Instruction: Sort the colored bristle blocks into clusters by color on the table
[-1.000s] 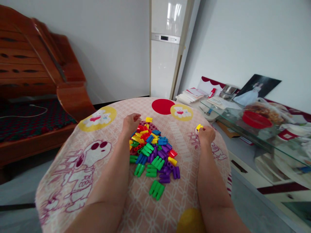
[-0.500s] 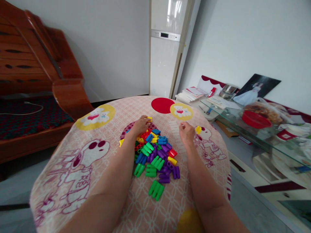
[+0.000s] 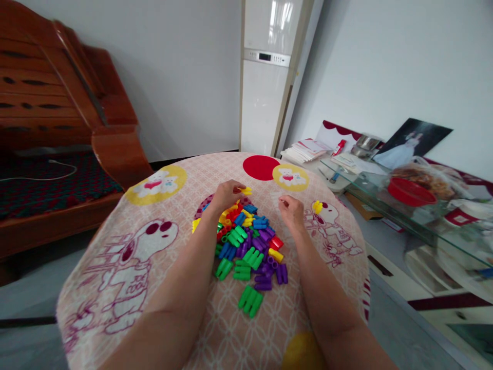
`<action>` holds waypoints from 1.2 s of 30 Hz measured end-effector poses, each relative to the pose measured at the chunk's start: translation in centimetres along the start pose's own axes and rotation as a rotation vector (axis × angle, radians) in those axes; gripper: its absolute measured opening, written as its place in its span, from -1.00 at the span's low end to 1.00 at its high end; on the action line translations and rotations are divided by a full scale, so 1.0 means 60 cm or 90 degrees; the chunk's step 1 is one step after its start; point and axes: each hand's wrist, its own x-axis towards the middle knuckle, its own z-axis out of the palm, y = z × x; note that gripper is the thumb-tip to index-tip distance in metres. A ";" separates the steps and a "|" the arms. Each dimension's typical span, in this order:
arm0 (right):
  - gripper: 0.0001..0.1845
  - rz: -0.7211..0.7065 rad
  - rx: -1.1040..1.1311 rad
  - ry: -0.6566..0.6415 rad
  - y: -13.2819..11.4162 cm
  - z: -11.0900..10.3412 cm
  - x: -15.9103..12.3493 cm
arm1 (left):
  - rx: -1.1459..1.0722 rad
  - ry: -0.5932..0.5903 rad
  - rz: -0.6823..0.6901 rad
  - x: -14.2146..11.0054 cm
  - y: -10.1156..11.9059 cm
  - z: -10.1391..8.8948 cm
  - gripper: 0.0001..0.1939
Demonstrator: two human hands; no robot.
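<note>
My left hand point(image 3: 228, 195) is closed on a yellow plastic building block point(image 3: 246, 190) above the far side of a heap. The heap holds several tube-shaped blocks: purple ones point(image 3: 265, 235), green ones point(image 3: 253, 258), blue ones point(image 3: 261, 222) and a red one point(image 3: 276, 242). One green block point(image 3: 250, 301) lies apart at the near end. My right hand point(image 3: 291, 209) hovers right of the heap with its fingers pinched together; whether anything small is between them is hidden. Beyond it, a yellow block piece point(image 3: 317, 207) rests on the tablecloth.
A patterned cloth covers the round table point(image 3: 154, 277). On the right stands a glass-topped cabinet point(image 3: 370, 200) with papers point(image 3: 308, 149), a red bowl point(image 3: 411, 191) and a photo point(image 3: 414, 139). A wooden bench point(image 3: 115, 149) is at the left, a white air conditioner point(image 3: 265, 103) behind.
My left hand has drawn the yellow block slightly toward the right, so more of it shows. My right hand has shifted a little left, toward it. The view has moved slightly.
</note>
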 end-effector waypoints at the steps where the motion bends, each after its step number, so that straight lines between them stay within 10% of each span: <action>1: -0.74 -0.006 0.014 -0.011 -0.001 0.001 0.000 | 0.019 -0.015 -0.002 -0.002 0.006 0.001 -0.68; 13: -0.74 -0.043 0.089 -0.094 -0.001 0.013 -0.005 | 0.214 -0.144 0.020 -0.006 0.036 0.028 -0.61; 22: -0.57 -0.008 0.351 -0.143 0.000 0.015 -0.004 | -0.110 -0.093 0.055 -0.014 0.059 0.012 -0.67; 28: -0.58 -0.008 0.496 -0.171 -0.021 0.002 -0.002 | -0.440 -0.220 0.042 -0.016 0.082 0.013 -0.53; 36: -0.70 0.145 0.348 -0.100 0.000 -0.063 0.016 | -0.337 -0.142 -0.015 -0.015 0.080 -0.010 -0.52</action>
